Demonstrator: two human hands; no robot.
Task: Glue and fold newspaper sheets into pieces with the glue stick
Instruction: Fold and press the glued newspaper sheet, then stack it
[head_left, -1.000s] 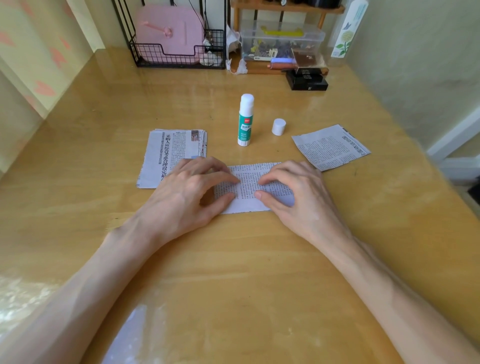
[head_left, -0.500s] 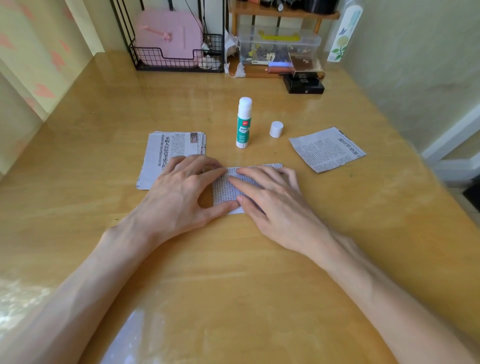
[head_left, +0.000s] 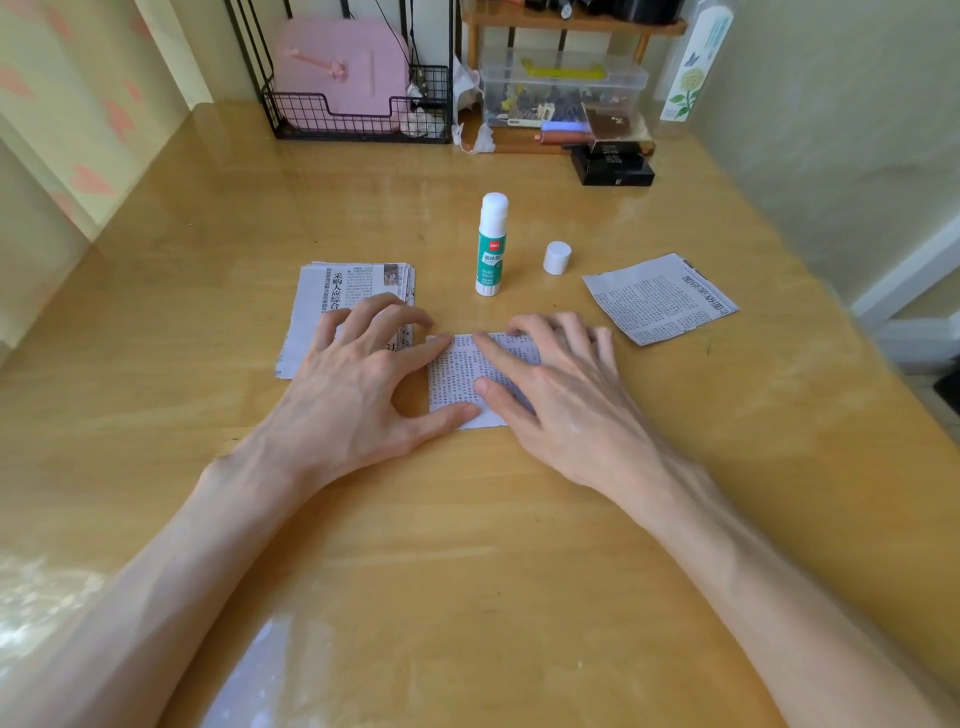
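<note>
**Both hands pressing a folded newspaper piece flat on the table**

The left hand (head_left: 353, 395) is lying spread and flat. Its thumb is resting on the near left corner of the folded newspaper piece (head_left: 457, 374) and its forefinger is reaching the far left corner. Its other fingers are bending slightly, with their tips resting on the stack of newspaper sheets (head_left: 337, 291) just to the left. The right hand (head_left: 561, 395) is covering the right part of the same piece, palm down and fingers spread nearly straight, with the forefinger and thumb pressing on the printed face. Neither hand is gripping anything; both are simply pressing down.

The folded piece is lying flat in the middle of the wooden table (head_left: 467, 545), with its left half showing between the two hands. Beyond it the glue stick (head_left: 491, 244) is standing upright with its cap off, and the white cap (head_left: 557, 257) is sitting apart to its right. Farther right, another newspaper piece (head_left: 660, 299) is lying flat, turned at an angle.

The table is showing a glossy, honey-coloured surface that is catching pale reflections along the near left edge. At the far edge a black wire basket (head_left: 358, 124) is holding a pink item (head_left: 340, 67). Next to it a wooden shelf (head_left: 571, 26) is standing over a clear plastic box (head_left: 561, 88) of small things, with a black box (head_left: 613, 166) in front. A tall container with a flower print (head_left: 693, 67) is standing in the corner by the pale green wall (head_left: 831, 104). On the left, wallpaper with pink hearts (head_left: 52, 104) is running along the table.
</note>
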